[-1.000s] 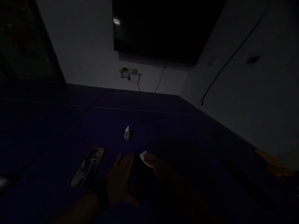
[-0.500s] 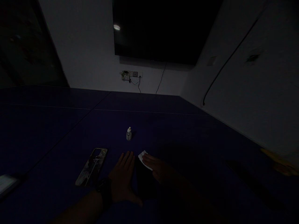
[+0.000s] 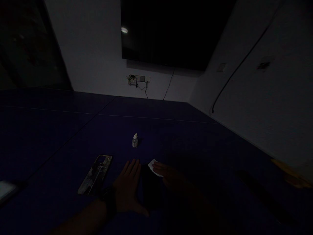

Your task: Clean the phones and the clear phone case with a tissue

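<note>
The step in hand looks to be wiping: a black phone (image 3: 152, 194) (or what I take for one; the gloom hides its detail) seems to lie flat near the table's near edge, between the two hands, and a white tissue (image 3: 151, 164) is at its far end, toward the far right corner.

The left hand (image 3: 128, 191) is palm down along the phone's left side, its fingers straight and the thumb stretched out toward the near left corner, perhaps to steady it; I cannot tell whether it touches. The right hand (image 3: 168, 175) has its fingers laid over the tissue. Its thumb is lost in shadow, so I can't tell whether it pinches the tissue or only presses it down.

A small white-capped bottle (image 3: 135, 142) stands upright farther in on the table (image 3: 68, 153), toward the far edge from the hands. A patterned phone case (image 3: 96, 175) lies left of the left hand, nearer the near left corner, and something yellow (image 3: 290, 172) rests by the right edge.

As I judge it, the next move calls for flat, even pressure along the phone's length, with the left hand holding it from sliding.
</note>
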Available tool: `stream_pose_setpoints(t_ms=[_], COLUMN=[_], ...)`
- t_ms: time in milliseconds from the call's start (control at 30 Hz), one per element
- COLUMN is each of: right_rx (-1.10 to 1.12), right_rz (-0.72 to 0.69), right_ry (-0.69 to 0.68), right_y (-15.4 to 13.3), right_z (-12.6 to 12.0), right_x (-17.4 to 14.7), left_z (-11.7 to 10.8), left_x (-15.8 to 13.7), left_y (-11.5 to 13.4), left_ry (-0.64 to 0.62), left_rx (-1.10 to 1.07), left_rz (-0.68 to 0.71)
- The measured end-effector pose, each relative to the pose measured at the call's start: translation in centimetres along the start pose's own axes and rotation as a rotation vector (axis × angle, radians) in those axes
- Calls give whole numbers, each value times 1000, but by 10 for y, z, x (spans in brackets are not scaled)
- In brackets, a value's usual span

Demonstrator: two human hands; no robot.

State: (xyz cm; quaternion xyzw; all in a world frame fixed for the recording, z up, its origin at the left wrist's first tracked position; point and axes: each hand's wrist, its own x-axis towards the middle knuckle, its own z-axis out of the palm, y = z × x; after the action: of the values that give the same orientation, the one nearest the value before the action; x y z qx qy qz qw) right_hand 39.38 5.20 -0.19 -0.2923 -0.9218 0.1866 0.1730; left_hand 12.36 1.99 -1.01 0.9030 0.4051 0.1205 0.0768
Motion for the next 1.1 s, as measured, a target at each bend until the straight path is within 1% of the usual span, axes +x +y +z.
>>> stream_pose_setpoints(t_ms=[67, 100, 200, 233, 267, 400, 433, 567, 700, 800, 1000, 1100], right_rx=[-15, -17, -17, -21, -28, -37, -32, -88, -216, -244, -274, -254], right_rz=[47, 43, -32, -48, -52, -12, -4, -1, 40, 70, -29, -57], right_ry=[13, 3, -50, -45, -18, 166, 189, 191, 208, 240, 270, 290], right_y=[-2, -4, -6, -5, -4, -1, -2, -14, -29, -33, -27, -28], right_z=[0, 1, 2, 2, 2, 7, 9, 16, 12, 11, 10, 8], right_x=[3, 5, 6, 5, 2, -6, -7, -5, 1, 6, 6, 5], left_z=[1, 1, 5, 5, 6, 3, 2, -4, -7, -8, -11, -12], left_x=[0, 0, 0, 0, -1, -1, -1, 0, 1, 2, 2, 1], left_y=[-1, -1, -4, -5, -5, -3, -2, 2, 4, 4, 5, 6], left_ry=[12, 19, 16, 12, 12, 33, 34, 5, -21, -22, -54, -47], left_rx=[-7, -9, -8, -5, -3, -3, -4, -1, 5, 1, 4, -1], left_rz=[3, 6, 11, 11, 13, 14, 11, -10, -13, -13, -27, -24])
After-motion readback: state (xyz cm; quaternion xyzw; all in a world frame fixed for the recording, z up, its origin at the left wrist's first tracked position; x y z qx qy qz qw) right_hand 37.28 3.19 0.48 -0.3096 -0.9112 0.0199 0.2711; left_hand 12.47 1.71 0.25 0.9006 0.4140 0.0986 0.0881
